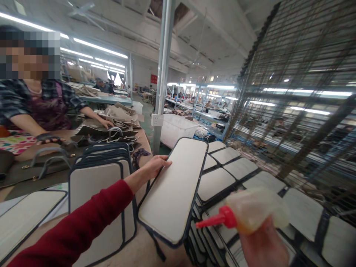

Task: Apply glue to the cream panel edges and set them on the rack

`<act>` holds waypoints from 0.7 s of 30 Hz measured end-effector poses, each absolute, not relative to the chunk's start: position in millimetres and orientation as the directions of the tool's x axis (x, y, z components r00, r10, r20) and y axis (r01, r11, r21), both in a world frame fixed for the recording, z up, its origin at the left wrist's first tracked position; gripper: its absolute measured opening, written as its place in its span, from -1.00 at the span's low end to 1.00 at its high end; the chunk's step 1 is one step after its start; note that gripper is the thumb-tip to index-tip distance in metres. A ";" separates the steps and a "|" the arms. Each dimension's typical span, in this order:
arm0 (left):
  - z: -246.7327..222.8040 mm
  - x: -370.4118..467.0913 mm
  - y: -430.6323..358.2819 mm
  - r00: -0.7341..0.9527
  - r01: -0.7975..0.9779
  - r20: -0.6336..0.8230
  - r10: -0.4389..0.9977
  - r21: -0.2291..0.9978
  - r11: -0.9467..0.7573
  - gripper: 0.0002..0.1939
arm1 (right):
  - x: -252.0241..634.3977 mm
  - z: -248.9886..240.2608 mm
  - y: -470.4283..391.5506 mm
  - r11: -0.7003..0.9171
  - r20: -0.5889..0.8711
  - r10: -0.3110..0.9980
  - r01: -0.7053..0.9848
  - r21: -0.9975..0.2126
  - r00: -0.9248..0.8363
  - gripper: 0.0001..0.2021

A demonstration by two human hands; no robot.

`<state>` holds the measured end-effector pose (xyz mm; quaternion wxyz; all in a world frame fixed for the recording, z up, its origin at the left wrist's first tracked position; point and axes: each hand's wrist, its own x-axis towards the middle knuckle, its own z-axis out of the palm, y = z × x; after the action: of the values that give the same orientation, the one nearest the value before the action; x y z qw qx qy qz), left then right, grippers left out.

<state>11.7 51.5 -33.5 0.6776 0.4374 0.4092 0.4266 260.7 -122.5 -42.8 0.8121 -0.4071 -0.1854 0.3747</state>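
My left hand point(157, 167), in a red sleeve, pinches the left edge of a long white panel point(178, 189) with rounded corners and a dark border. The panel is held up at a tilt above the work surface. In my right hand point(264, 244) is a squeeze bottle point(253, 211) of yellowish liquid, its red nozzle pointing left towards the panel's lower right edge but apart from it. The bottle and right hand are blurred. Left of my forearm leans a stack of similar panels point(96, 200), and another panel point(30, 218) lies at the far left.
Rows of white panels point(217, 183) lie on the right below a raised wire rack point(300, 66). A co-worker point(41, 100) at the left touches grey-brown bag pieces point(119, 115). A metal post point(164, 74) and a white bin point(178, 129) stand ahead.
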 end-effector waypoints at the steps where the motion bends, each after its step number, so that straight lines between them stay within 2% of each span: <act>1: -33.1 12.8 50.2 0.311 -0.221 -0.172 0.935 0.943 0.247 -0.68 | 262.5 -35.3 -117.2 0.439 0.026 0.728 -0.436 -0.785 0.685 -0.43; 4: -31.2 18.3 44.5 0.334 -0.206 -0.168 0.928 0.947 0.246 -0.67 | 268.7 -15.8 -92.2 0.607 0.229 0.636 -0.295 -0.738 0.737 -0.53; 6: -30.4 23.9 40.2 0.336 -0.186 -0.177 0.925 0.951 0.249 -0.65 | 271.6 -11.0 -72.7 0.656 0.318 0.604 -0.229 -0.719 0.731 -0.58; 12: -33.8 38.6 31.4 0.382 -0.182 -0.166 0.909 0.951 0.251 -0.62 | 277.1 -32.0 -37.1 0.670 0.377 0.577 -0.155 -0.726 0.724 -0.43; 18: -31.3 42.9 26.6 0.454 -0.196 -0.199 0.869 0.928 0.315 -0.61 | 288.8 -50.9 -31.6 0.658 0.392 0.560 -0.105 -0.746 0.730 -0.43; 21: -33.3 45.2 25.2 0.432 -0.200 -0.162 0.887 0.942 0.269 -0.62 | 293.5 -57.0 -34.0 0.647 0.408 0.556 -0.069 -0.760 0.724 -0.41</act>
<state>45.2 25.2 -33.3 0.7062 0.4659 0.3688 0.3850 293.5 -34.0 -57.0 0.8480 -0.3778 -0.3228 0.1843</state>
